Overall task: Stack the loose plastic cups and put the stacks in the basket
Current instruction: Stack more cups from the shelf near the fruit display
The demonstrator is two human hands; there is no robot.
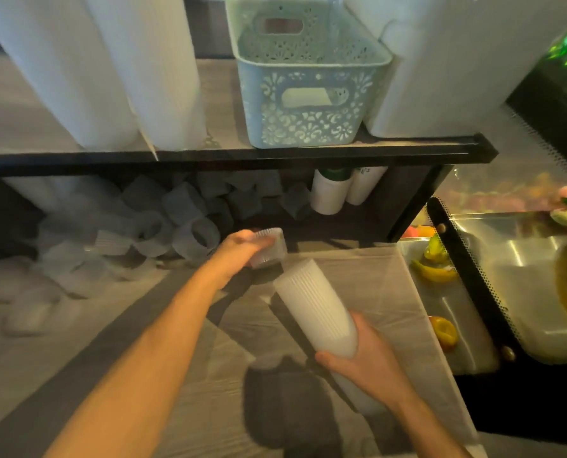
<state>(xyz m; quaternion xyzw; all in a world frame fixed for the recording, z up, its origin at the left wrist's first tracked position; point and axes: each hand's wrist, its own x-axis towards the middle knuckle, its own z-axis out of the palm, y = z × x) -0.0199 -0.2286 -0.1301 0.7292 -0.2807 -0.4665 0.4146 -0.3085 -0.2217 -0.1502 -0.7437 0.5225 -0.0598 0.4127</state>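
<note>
Right hand (368,355) is wrapped around the lower end of a tall stack of ribbed cups (315,309), tilted up toward the left. Left hand (242,252) grips a single clear cup (270,247) just above the stack's top end, not quite touching as far as I can tell. Heaps of loose cups (163,219) still litter the surface (183,375) under the shelf (229,155). The pale blue basket (305,77) sits up on that shelf, between big white rolls (104,67).
</note>
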